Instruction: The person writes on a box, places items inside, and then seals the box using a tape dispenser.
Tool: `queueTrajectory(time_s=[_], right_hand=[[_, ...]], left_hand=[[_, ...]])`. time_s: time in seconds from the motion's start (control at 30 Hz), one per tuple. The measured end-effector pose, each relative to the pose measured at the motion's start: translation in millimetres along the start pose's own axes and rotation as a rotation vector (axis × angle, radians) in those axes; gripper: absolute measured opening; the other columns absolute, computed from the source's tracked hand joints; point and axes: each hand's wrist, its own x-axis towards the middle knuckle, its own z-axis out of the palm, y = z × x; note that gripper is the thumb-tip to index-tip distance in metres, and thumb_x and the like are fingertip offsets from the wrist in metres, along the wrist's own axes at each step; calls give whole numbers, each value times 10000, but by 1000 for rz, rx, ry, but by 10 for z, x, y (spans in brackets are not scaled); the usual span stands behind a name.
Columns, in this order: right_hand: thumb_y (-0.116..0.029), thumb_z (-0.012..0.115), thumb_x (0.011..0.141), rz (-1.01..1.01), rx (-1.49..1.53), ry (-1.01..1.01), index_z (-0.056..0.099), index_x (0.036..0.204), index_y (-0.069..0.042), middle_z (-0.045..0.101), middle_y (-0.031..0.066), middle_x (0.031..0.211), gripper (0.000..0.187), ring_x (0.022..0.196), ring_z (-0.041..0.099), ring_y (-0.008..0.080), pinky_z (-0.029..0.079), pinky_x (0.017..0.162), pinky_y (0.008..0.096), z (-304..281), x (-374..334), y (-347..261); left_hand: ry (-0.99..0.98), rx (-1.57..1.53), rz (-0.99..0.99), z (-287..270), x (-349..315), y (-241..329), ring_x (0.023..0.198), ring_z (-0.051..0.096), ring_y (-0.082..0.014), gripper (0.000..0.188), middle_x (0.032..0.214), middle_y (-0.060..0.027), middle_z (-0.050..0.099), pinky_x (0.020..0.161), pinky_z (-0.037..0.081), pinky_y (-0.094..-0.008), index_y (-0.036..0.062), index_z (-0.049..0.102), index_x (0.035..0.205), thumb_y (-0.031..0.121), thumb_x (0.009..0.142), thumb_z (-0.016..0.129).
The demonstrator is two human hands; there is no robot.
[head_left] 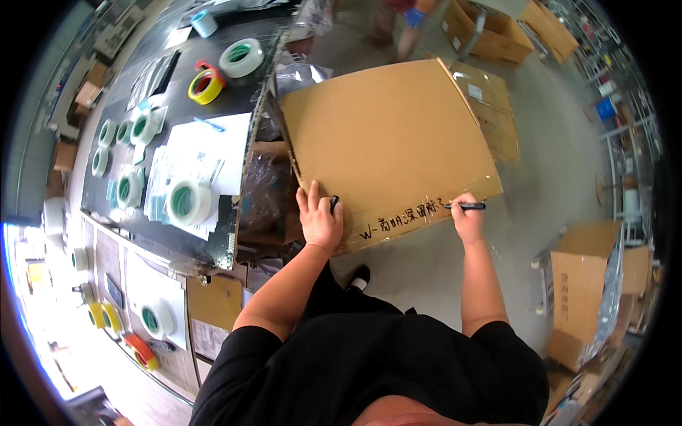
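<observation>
A large brown cardboard box lies in front of me. Dark handwriting runs along its near edge. My right hand grips a black marker pen, its tip touching or just above the cardboard at the right end of the writing. Resting on the box's near left part is my left hand, with a small black marker cap between thumb and fingers. Its other fingers stretch out over the cardboard.
On the dark workbench at left lie several tape rolls, a yellow tape roll on a red dispenser, and white papers. Another carton stands at right. Open boxes and a person's arm are at the far side.
</observation>
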Motion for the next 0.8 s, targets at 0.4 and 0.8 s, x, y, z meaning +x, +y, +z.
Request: queueTrajectory(time_s=[0.4, 0.8], right_hand=[[-154, 676, 843, 82, 91, -58, 647, 871, -73, 607, -13, 730, 90, 662, 531, 79, 450, 621, 252, -94, 144, -64], [-106, 671, 814, 14, 106, 74, 631, 838, -64, 600, 4, 682, 63, 610, 531, 90, 448, 583, 262, -27, 103, -89]], left_hand=[[-11, 67, 53, 149, -46, -100, 1322, 272, -536, 289, 1453, -234, 386, 1106, 272, -538, -26, 592, 970, 258, 918, 578], [-32, 89, 63, 141, -32, -126, 1330, 265, -525, 294, 1457, -234, 384, 1110, 256, -548, -32, 565, 1030, 244, 931, 563]])
